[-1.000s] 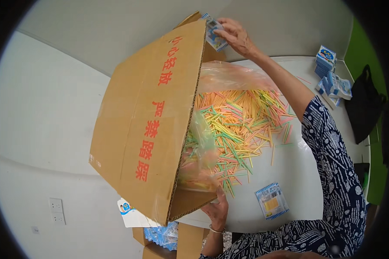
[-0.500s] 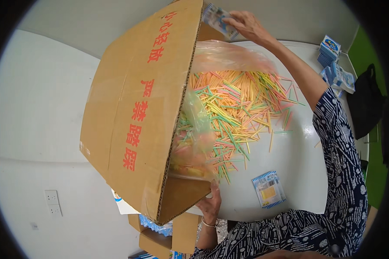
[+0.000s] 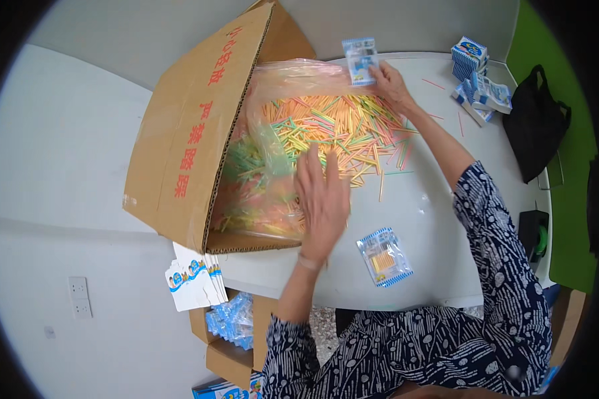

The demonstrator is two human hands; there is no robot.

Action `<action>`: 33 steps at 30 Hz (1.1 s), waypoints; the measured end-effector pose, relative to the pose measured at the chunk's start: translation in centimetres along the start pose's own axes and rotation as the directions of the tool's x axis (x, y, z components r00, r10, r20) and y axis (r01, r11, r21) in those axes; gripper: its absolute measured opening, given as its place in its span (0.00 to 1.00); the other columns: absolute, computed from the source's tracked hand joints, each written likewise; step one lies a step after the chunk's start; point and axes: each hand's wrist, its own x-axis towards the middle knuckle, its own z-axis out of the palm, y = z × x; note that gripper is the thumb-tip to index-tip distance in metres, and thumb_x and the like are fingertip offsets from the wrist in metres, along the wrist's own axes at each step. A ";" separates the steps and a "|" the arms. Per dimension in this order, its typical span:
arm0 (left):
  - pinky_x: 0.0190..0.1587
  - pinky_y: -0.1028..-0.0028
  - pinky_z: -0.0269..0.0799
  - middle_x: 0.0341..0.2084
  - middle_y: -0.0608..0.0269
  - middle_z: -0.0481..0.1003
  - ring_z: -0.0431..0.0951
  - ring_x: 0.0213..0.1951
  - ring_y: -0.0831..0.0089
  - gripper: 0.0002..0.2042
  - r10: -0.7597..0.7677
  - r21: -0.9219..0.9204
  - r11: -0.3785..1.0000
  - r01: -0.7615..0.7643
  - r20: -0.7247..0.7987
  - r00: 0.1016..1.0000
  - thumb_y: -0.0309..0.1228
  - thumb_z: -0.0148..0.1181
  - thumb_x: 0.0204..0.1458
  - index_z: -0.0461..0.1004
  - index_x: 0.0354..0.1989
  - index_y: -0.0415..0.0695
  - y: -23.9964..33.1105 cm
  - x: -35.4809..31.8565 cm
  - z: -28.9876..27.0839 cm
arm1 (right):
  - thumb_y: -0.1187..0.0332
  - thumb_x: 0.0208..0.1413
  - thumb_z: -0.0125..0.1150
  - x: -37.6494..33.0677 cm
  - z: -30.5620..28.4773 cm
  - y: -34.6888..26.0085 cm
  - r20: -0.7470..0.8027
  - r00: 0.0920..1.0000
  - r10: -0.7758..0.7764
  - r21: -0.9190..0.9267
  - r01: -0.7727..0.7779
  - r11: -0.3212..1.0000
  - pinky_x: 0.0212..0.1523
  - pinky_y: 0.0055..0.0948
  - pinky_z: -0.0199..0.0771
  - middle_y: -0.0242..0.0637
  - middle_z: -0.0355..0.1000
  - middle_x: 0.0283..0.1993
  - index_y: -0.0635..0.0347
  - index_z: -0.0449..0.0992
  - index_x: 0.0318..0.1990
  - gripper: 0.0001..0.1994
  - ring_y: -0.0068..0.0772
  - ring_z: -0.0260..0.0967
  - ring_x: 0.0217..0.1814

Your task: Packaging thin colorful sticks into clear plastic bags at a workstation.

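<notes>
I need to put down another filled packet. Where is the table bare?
Bare table lies around the filled packet, below the stick pile, and between the right forearm and the card stacks. Crowded: pile, bag and cardboard box.

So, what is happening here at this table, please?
A person at a white table is working with thin coloured sticks that spill from a clear plastic bag inside a tipped cardboard box. The left hand is spread over the pile. The right hand holds a small blue-and-white packet. One filled packet lies near the table edge.
</notes>
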 end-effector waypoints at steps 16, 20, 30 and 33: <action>0.56 0.52 0.49 0.52 0.45 0.64 0.58 0.56 0.51 0.23 -0.017 0.493 0.870 0.003 0.025 1.000 0.34 0.50 0.48 0.65 0.50 0.31 -5.2 10.7 14.4 | 0.63 0.62 0.49 -2.3 -0.2 -1.2 0.094 0.959 0.268 0.438 -0.281 0.854 0.38 0.21 0.70 0.30 0.69 0.36 0.63 0.69 0.42 0.12 0.17 0.66 0.38; 0.57 0.52 0.49 0.52 0.46 0.65 0.59 0.56 0.50 0.22 -0.082 0.498 0.867 0.009 0.124 0.989 0.33 0.48 0.49 0.65 0.51 0.31 -4.6 10.5 14.8 | 0.63 0.62 0.48 -2.1 -0.2 0.3 0.108 0.971 0.214 0.351 -0.239 0.905 0.40 0.23 0.71 0.32 0.69 0.38 0.63 0.68 0.44 0.12 0.19 0.67 0.39; 0.59 0.47 0.45 0.49 0.49 0.69 0.64 0.54 0.51 0.17 -0.207 0.669 0.742 -0.035 0.279 0.938 0.32 0.46 0.51 0.71 0.47 0.39 -3.1 10.3 13.8 | 0.64 0.62 0.49 -3.0 -0.2 0.2 0.158 0.956 0.248 0.414 -0.292 0.862 0.44 0.23 0.71 0.32 0.70 0.40 0.64 0.68 0.47 0.13 0.21 0.68 0.42; 0.58 0.48 0.46 0.44 0.54 0.72 0.67 0.51 0.54 0.14 -0.196 0.626 0.777 -0.063 0.336 0.921 0.32 0.46 0.51 0.74 0.42 0.43 -2.2 10.6 13.8 | 0.64 0.61 0.50 -3.0 -2.3 -0.5 0.033 0.976 0.216 0.235 -0.218 0.947 0.45 0.24 0.68 0.31 0.70 0.38 0.64 0.70 0.45 0.12 0.20 0.67 0.41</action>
